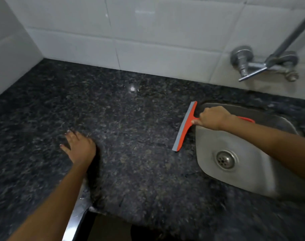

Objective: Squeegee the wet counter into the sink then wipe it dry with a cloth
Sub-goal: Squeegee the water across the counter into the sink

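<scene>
While the right hand (212,119) is clenched around the handle of an orange plastic squeegee (185,126), its grey rubber blade lies at right of centre on the counter (123,136), just beside the left rim of the sink (210,174). That counter is polished, speckled black granite with a glossy highlight near the wall. Brushed steel forms the rounded sink, a perforated round drain (225,159) in its floor. At left of centre, the left hand (79,147) rests flat on the stone, fingers spread. Glossy white tiles (148,37) rise behind, carrying a chrome tap (257,66) at upper right. No writing is legible.
</scene>
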